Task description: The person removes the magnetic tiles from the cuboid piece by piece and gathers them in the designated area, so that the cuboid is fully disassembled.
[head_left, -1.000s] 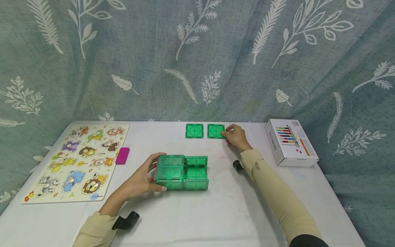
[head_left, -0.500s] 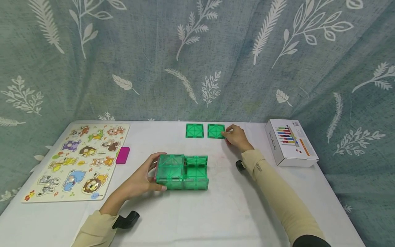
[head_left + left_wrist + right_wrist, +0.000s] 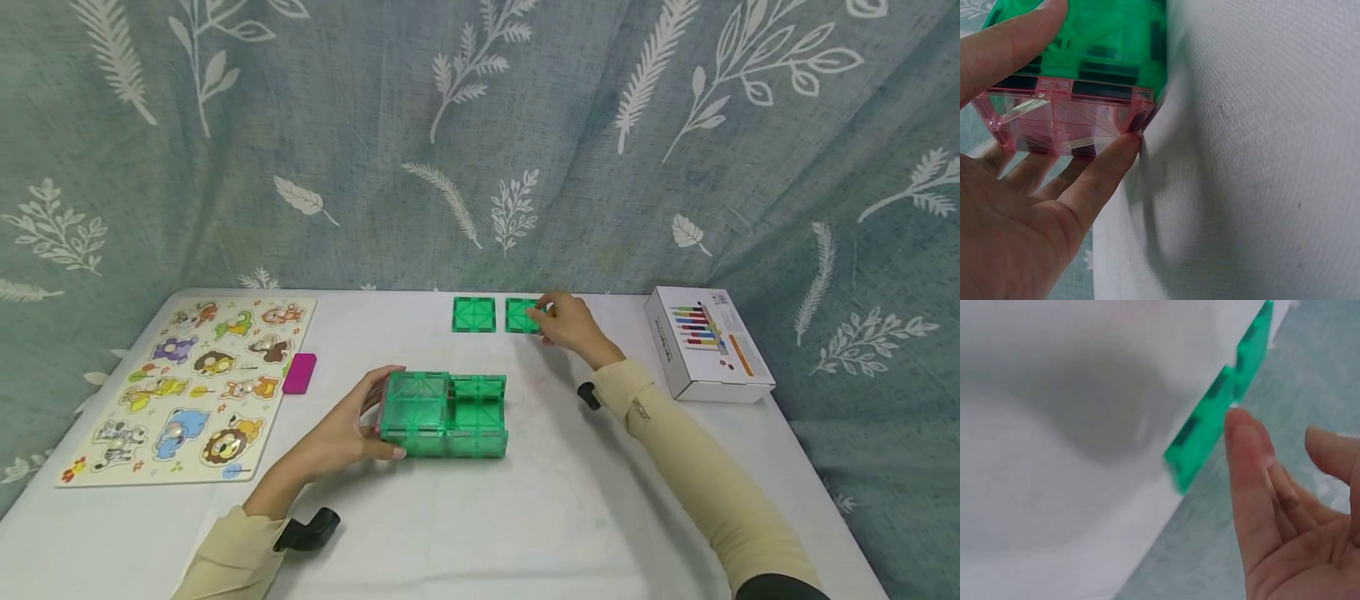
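Observation:
My left hand [image 3: 341, 437] grips the left end of a block built from see-through green magnetic tiles [image 3: 442, 415], thumb along the front and fingers behind. A pink tile [image 3: 1054, 119] closes that end in the left wrist view. The block's left half is covered on top; its right half is open on top. Two flat green square tiles, the left one [image 3: 474, 315] and the right one [image 3: 517, 317], lie at the table's back edge. My right hand [image 3: 573, 323] is over the right tile's right edge. In the right wrist view, its thumb stands apart from its straight fingers [image 3: 1250, 462].
An animal puzzle board [image 3: 180, 392] lies on the left, with a magenta block [image 3: 300, 373] at its right edge. A white box [image 3: 708, 346] with a colourful printed picture stands at the back right. A patterned curtain [image 3: 360, 167] hangs behind the white table [image 3: 540, 517].
My right hand has shifted slightly left and back, and now covers more of the right tile's edge. The left hand keeps its grip on the block, and the tiles stay put.

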